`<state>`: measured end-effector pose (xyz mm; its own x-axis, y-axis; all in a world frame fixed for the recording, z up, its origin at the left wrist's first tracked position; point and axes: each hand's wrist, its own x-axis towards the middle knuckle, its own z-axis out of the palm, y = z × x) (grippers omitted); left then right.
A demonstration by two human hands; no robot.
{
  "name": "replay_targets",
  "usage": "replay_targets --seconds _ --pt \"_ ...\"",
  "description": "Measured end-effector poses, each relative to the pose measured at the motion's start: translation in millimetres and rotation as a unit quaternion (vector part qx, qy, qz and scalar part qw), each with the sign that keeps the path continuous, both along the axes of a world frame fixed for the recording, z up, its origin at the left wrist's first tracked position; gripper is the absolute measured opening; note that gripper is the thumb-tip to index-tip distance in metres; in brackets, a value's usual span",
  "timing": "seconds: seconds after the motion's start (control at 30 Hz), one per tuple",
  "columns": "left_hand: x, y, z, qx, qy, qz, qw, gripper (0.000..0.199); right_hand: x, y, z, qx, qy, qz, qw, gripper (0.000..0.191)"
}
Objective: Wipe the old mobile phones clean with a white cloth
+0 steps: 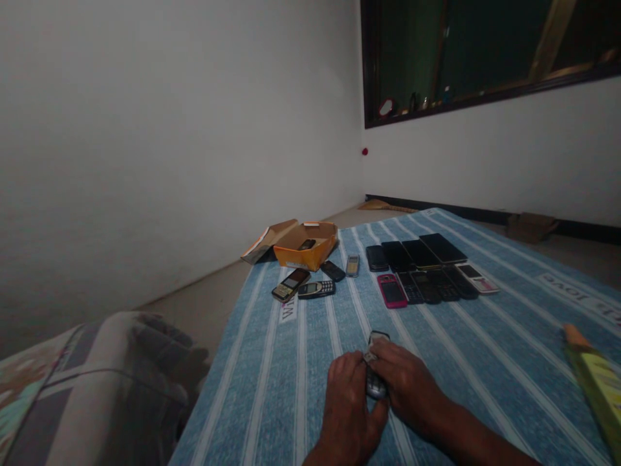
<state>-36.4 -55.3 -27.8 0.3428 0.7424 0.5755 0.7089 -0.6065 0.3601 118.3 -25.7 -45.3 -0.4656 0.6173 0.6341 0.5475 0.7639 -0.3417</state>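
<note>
A small keypad phone [376, 383] lies on the blue striped cloth [272, 362] near the bottom middle, partly hidden by both hands. My left hand [347, 404] curls around its left side and lower end, fingers closed. On the upper part of the phone, my right hand [405, 382] presses a small greyish cloth or tissue [370, 355] with its fingertips. The phone's dark top edge shows beyond the fingers.
Ahead on the right are two rows of phones, including a pink one [392, 291]. An open orange box [303, 257] holds a phone, with several loose phones beside it. A yellow-green object [599, 388] lies at the right edge.
</note>
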Motion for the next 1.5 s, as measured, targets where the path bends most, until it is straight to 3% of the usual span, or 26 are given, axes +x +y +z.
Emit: replay_targets --seconds 0.17,0.43,0.67,0.97,1.27,1.5 --pt "-1 1 -2.8 0.009 0.007 0.000 1.000 0.034 1 0 4.1 -0.004 0.000 0.014 1.000 0.020" --pt "-1 1 -6.4 0.031 0.019 0.017 0.999 0.038 7 10 -5.0 0.049 -0.004 -0.086 0.995 0.027" --pt "0 2 -6.3 0.034 0.012 0.012 0.999 0.039 -1 -2 2.1 0.016 -0.009 -0.031 0.999 0.023" --pt "-1 2 -10.7 0.031 0.010 0.015 0.999 0.036 11 11 -8.5 0.026 -0.014 -0.104 0.994 0.027" --pt "-3 3 -14.9 0.031 0.018 0.012 0.999 0.038 -6 -3 -3.9 0.029 0.007 -0.027 0.999 0.023" --pt "-1 4 -12.1 0.025 0.017 0.019 0.999 0.037 9 15 2.8 0.009 0.000 -0.091 0.996 0.022"
